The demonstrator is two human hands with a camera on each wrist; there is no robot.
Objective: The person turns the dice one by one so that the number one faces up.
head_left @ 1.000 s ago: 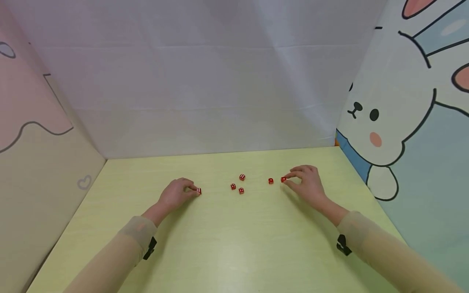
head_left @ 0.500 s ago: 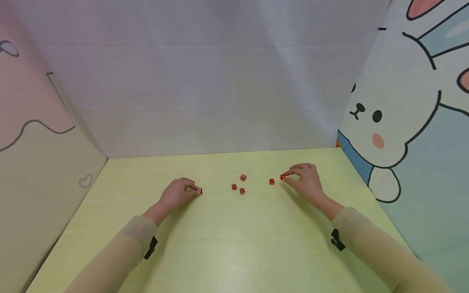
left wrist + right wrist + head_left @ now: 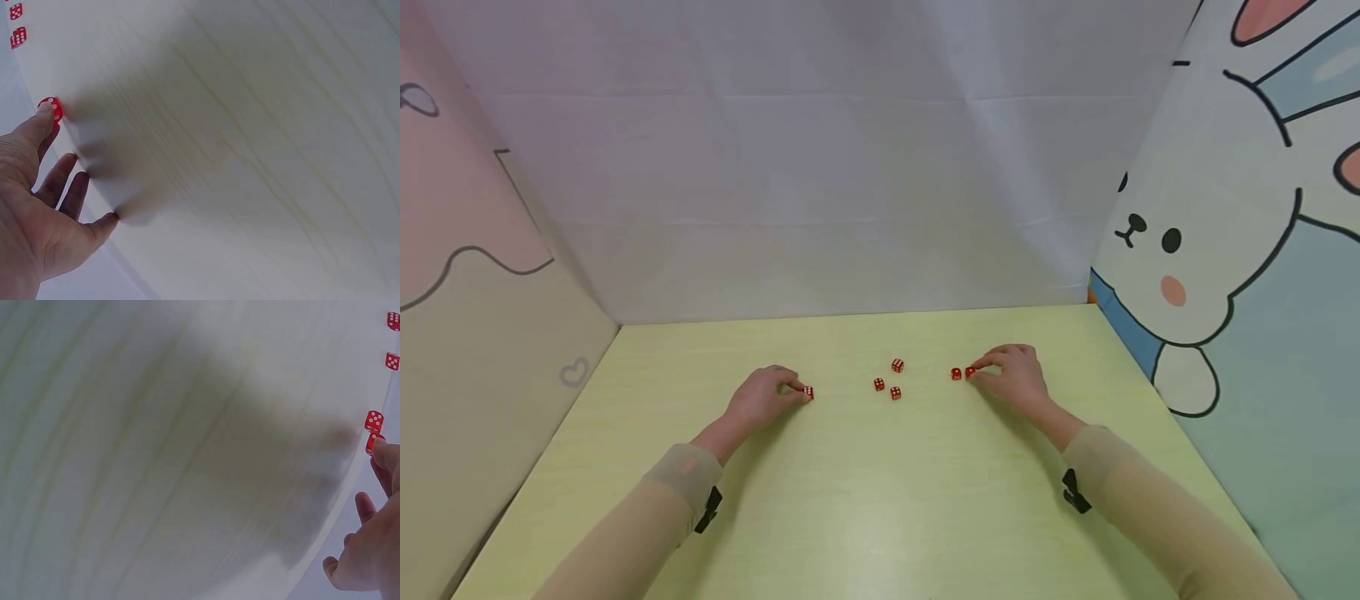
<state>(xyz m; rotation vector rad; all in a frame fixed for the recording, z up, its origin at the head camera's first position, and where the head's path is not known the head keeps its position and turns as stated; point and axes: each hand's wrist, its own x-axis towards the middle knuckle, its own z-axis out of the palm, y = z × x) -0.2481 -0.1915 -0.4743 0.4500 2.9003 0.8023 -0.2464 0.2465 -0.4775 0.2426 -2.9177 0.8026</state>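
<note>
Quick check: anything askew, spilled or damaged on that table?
Nothing stands out. The left hand pinches one red die, the right hand another; four more dice lie on the table, and no spill or damage shows.

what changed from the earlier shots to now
The right hand moved left, carrying its pinched die close beside the loose die there; whether they touch is hard to tell. Nothing was newly gripped or released. The left hand, the die it pinches, that loose die and the three middle dice stayed put.
</note>
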